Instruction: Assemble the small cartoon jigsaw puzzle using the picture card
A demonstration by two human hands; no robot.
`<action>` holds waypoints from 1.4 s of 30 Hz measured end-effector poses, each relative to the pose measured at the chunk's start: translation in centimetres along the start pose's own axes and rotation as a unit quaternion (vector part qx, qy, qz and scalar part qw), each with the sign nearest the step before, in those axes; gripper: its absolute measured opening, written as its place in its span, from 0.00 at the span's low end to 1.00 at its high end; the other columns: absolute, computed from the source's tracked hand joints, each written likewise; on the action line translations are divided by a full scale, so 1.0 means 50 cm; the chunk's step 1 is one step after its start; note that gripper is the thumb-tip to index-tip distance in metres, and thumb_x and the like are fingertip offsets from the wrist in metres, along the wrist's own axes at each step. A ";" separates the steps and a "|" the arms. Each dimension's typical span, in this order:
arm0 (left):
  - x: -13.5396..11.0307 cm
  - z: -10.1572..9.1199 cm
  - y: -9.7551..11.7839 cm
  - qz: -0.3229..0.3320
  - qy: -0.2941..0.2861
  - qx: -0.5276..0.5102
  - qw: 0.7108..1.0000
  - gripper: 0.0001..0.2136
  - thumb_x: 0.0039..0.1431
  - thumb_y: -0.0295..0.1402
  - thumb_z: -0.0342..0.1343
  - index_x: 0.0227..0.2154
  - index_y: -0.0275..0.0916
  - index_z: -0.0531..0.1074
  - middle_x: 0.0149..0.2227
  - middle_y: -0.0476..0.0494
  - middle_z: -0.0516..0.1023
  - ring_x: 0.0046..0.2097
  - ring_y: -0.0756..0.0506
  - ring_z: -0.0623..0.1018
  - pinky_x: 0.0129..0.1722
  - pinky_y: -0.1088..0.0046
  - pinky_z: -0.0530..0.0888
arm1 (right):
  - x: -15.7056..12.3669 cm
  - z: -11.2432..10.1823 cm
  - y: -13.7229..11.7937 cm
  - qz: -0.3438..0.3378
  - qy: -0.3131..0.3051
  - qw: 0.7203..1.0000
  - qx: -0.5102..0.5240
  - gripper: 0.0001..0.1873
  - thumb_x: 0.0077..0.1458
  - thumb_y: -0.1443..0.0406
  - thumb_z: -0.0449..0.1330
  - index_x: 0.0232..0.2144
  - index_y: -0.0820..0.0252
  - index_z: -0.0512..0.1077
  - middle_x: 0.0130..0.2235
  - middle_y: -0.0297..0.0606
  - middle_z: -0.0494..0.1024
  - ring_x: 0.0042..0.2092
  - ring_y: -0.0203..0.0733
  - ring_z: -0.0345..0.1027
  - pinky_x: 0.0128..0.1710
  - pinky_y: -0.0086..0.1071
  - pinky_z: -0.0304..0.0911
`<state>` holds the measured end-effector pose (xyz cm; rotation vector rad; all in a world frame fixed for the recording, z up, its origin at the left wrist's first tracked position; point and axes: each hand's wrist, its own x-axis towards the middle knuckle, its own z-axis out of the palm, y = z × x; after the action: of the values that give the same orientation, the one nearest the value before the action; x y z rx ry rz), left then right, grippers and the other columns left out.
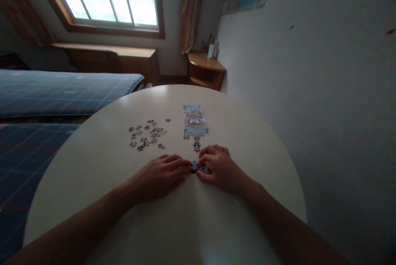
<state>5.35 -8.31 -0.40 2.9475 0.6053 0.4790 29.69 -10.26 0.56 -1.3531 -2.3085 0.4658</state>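
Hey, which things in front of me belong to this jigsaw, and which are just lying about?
Jigsaw:
- small section between left hand and right hand
- scattered pieces
- joined strip
- printed picture, likely the guide
- round table, the work surface

Just about:
- desk
- corner shelf
- plaid cover
- curtain

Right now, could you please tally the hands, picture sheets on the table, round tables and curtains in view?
Hands: 2 (left hand, right hand)
Picture sheet: 1
Round table: 1
Curtains: 2 (left curtain, right curtain)
Total: 6
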 end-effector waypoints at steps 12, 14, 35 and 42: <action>0.002 0.001 0.001 0.001 -0.020 0.016 1.000 0.13 0.69 0.29 0.48 0.53 0.40 0.69 0.55 0.42 0.75 0.52 0.42 0.75 0.51 0.60 0.75 | -0.001 0.001 0.006 -0.011 0.020 1.000 -0.021 0.05 0.50 0.63 0.69 0.31 0.54 0.77 0.43 0.38 0.78 0.49 0.48 0.67 0.52 0.45 0.49; 0.003 0.000 0.002 -0.002 -0.014 0.013 1.000 0.13 0.69 0.28 0.48 0.53 0.40 0.69 0.54 0.42 0.76 0.52 0.43 0.75 0.51 0.61 0.74 | -0.001 -0.002 0.005 -0.023 0.023 0.999 -0.033 0.05 0.50 0.63 0.70 0.31 0.54 0.77 0.42 0.38 0.78 0.48 0.48 0.67 0.51 0.45 0.50; 0.009 0.000 0.012 -0.023 -0.022 0.005 0.999 0.13 0.67 0.26 0.49 0.52 0.39 0.68 0.54 0.42 0.74 0.52 0.42 0.73 0.53 0.60 0.71 | -0.019 -0.052 0.037 -0.134 -0.024 0.989 -0.061 0.06 0.58 0.64 0.64 0.39 0.55 0.79 0.40 0.36 0.82 0.44 0.42 0.73 0.48 0.39 0.63; 0.009 -0.005 0.015 -0.020 -0.018 -0.006 1.000 0.15 0.68 0.34 0.51 0.56 0.41 0.66 0.54 0.40 0.74 0.53 0.41 0.73 0.52 0.59 0.72 | -0.024 -0.081 0.063 -0.093 -0.041 0.995 -0.020 0.14 0.47 0.60 0.72 0.38 0.54 0.79 0.43 0.39 0.78 0.47 0.46 0.69 0.51 0.42 0.63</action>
<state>5.94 -8.78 0.08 2.9195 0.6533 0.4240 34.61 -9.54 2.27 -1.1419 -2.4931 0.4251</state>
